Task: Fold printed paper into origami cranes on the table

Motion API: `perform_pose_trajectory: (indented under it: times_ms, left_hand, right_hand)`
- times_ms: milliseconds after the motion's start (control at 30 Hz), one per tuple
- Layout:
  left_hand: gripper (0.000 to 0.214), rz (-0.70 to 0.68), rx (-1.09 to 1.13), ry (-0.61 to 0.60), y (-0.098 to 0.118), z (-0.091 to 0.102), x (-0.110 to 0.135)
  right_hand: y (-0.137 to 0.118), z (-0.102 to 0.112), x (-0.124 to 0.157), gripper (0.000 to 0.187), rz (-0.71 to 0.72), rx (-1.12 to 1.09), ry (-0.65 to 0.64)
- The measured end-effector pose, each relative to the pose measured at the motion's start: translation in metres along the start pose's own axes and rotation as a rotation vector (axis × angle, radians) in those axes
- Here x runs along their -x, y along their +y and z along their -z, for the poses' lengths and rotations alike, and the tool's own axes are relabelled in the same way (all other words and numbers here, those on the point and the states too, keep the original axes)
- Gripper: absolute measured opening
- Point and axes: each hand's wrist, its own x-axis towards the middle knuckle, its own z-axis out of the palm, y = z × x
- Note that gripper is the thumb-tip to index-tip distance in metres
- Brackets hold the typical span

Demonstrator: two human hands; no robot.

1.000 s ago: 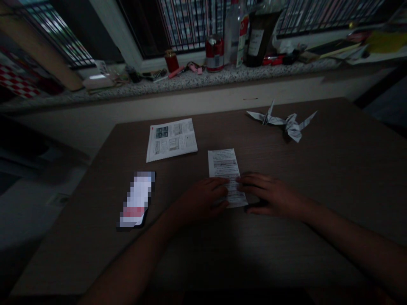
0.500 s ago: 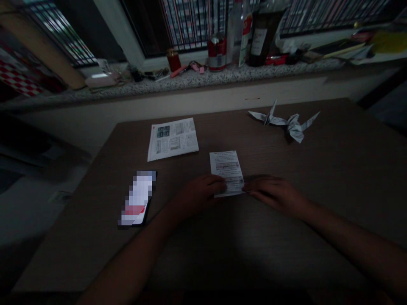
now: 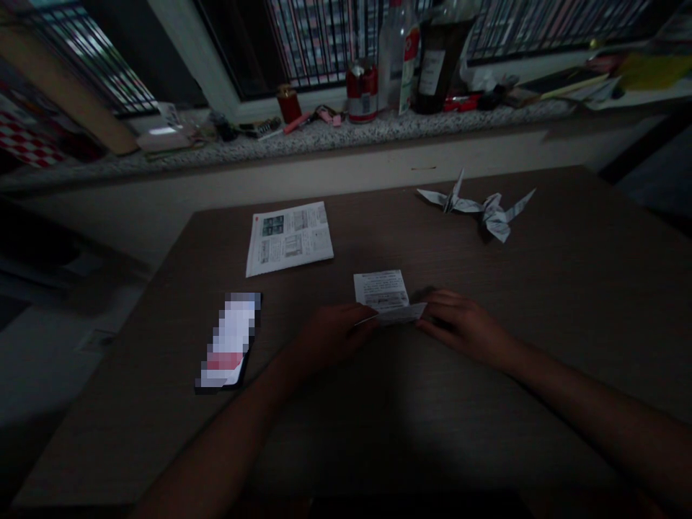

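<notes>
Paper, thin and limp: our printed sheet (image 3: 383,292) lies on the bench (image 3: 540,288) right of the phone (image 3: 230,339). We judge it light and easily creased, best held at its corners, so our left hand (image 3: 335,335) and right hand (image 3: 459,324) each pinch one, lifting that edge.

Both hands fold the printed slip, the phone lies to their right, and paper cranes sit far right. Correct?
No: the head view shows the phone left of the hands. The left hand and right hand do fold the printed slip, with paper cranes far right.
</notes>
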Motion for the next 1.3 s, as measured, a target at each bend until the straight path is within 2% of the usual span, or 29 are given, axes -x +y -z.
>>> perform_pose_trajectory:
  times_ms: [167, 300, 467, 567, 667, 833, 967, 1300]
  left_hand:
    - [0.032, 0.118, 0.047, 0.014, 0.003, -0.001, -0.003]
    - [0.037, 0.165, 0.066, 0.075, 0.002, -0.004, -0.008]
    - [0.039, 0.118, 0.012, 0.174, -0.002, -0.009, -0.014]
    - [0.052, 0.100, -0.036, 0.244, -0.006, -0.012, -0.017]
    - [0.067, 0.103, -0.084, 0.246, -0.011, -0.014, -0.020]
    - [0.048, 0.024, -0.184, 0.148, -0.018, -0.017, -0.022]
    - [0.036, -0.018, -0.236, 0.137, -0.018, -0.016, -0.020]
    - [0.034, -0.034, -0.235, 0.088, -0.001, -0.008, -0.016]
  right_hand:
    - [-0.005, -0.001, 0.001, 0.013, -0.075, -0.063, 0.021]
    - [-0.008, -0.003, -0.001, 0.015, -0.124, -0.061, 0.022]
    - [-0.009, -0.008, -0.005, 0.018, -0.135, -0.080, 0.072]
    - [-0.007, -0.009, -0.007, 0.022, -0.174, -0.078, 0.093]
    - [-0.006, -0.007, -0.008, 0.021, -0.218, -0.058, 0.111]
    - [-0.006, -0.007, -0.009, 0.011, -0.223, 0.014, 0.131]
    - [-0.004, -0.010, -0.007, 0.020, -0.145, 0.051, 0.122]
    - [0.002, -0.012, -0.007, 0.011, -0.103, 0.087, 0.110]
